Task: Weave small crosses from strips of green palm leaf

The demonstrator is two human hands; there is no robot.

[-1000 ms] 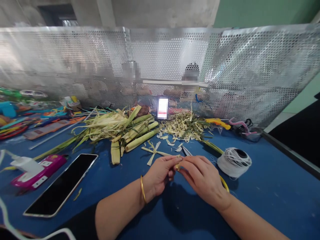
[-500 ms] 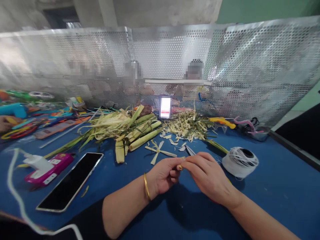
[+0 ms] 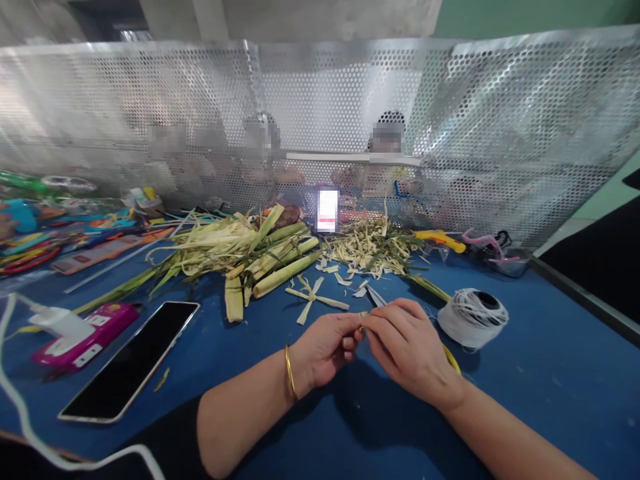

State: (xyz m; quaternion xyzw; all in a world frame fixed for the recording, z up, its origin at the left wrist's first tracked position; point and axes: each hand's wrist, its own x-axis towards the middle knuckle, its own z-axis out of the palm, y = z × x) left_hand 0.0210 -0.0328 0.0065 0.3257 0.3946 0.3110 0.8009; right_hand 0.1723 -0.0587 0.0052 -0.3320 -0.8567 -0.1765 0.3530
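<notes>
My left hand (image 3: 326,348), with a gold bangle at the wrist, pinches a small pale yellow plant strip (image 3: 363,315) between thumb and forefinger. My right hand (image 3: 407,350) meets it there, its fingertips closed on the same strip. Most of the strip is hidden by the fingers. Past the right hand's knuckles, pointed metal blades (image 3: 375,295) lie on the table, and a yellow handle (image 3: 452,359) shows beside the wrist; the hand hides what lies between. Just beyond the left hand is a cross-shaped piece (image 3: 311,298) made of pale strips.
Green-yellow stalks and leaves (image 3: 233,247) and a heap of shavings (image 3: 370,250) lie ahead. White thread spool (image 3: 473,320) stands right. Left are a phone (image 3: 133,360) and a magenta power strip (image 3: 95,333) with a white cable. A perforated metal screen (image 3: 320,100) closes the back.
The view has shifted slightly, so the table things appear a little further left and higher. Both hands keep the plant strip pinched, with the right fingers turned slightly and more of the yellow handle showing.
</notes>
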